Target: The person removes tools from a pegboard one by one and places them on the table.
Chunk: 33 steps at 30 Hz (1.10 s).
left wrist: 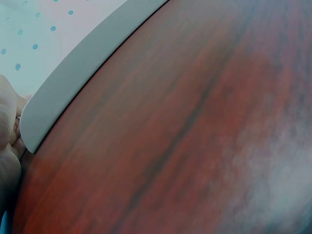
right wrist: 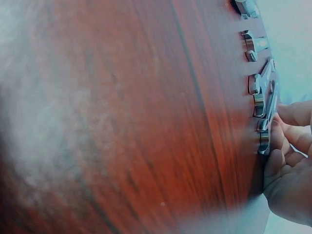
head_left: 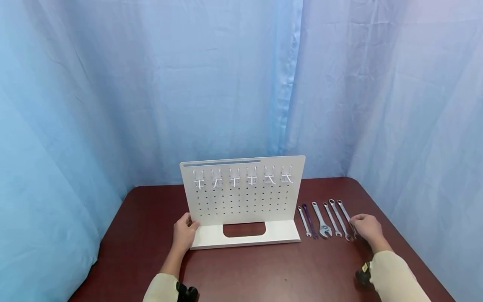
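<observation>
A white pegboard (head_left: 241, 205) stands on its white base, a row of white hooks (head_left: 235, 178) along its upper part. My left hand (head_left: 184, 233) grips its lower left edge. In the left wrist view, part of this hand (left wrist: 7, 126) shows beside the base's corner (left wrist: 36, 124). To the right of the board lies a row of wrenches. My right hand (head_left: 367, 227) is at the rightmost silver combination wrench (head_left: 344, 209), pinching its shaft while it lies on the table. The curled fingers (right wrist: 278, 134) show beside this wrench's end in the right wrist view.
Left of that wrench lie two silver combination wrenches (head_left: 340, 219) (head_left: 332, 219), an adjustable wrench (head_left: 320, 220), a purple wrench (head_left: 309, 220) and a small silver wrench (head_left: 303, 220). The dark red table (head_left: 264, 272) ends at blue curtains (head_left: 226, 84) behind and on both sides.
</observation>
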Tool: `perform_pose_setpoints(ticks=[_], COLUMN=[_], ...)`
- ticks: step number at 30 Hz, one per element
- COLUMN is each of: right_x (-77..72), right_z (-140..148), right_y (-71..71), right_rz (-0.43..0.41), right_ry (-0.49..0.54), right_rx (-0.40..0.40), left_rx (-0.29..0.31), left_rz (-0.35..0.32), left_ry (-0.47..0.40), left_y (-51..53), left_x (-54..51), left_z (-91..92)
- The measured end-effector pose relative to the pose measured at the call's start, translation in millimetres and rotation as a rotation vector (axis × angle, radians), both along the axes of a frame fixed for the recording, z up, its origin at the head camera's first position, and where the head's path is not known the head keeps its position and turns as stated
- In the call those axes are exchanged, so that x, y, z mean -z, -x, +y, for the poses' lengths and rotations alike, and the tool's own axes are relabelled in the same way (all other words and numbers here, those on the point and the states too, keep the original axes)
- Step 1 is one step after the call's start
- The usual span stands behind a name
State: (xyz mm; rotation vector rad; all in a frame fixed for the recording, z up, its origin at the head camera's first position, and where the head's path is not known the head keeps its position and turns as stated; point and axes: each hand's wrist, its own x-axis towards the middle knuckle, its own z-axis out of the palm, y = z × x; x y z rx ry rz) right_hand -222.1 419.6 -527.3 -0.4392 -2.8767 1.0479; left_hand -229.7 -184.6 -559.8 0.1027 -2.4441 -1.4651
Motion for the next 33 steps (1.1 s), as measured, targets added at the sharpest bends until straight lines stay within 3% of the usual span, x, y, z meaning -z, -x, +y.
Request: perform_pose_setpoints(ticks=[13,23,33], right_x=[-4.8,7.6,0.9], right_z=[1,2,2], right_y=[3.1,-3.1,6.1], right_rz=[0.013,0.003,0.028], right_ry=[0.011,-0.007,-0.01], right_rx=[0.0,-0.012,-0.013], left_rx=[0.003,0.0,-0.001], left_rz=[0.001,-0.027,0.023], left_ry=[0.011,0.012,-0.007], left_y=[4.1,-3.5,3.6], left_x=[-4.4,2.0,-2.1], left_z=[-0.5,1.4,-0.7])
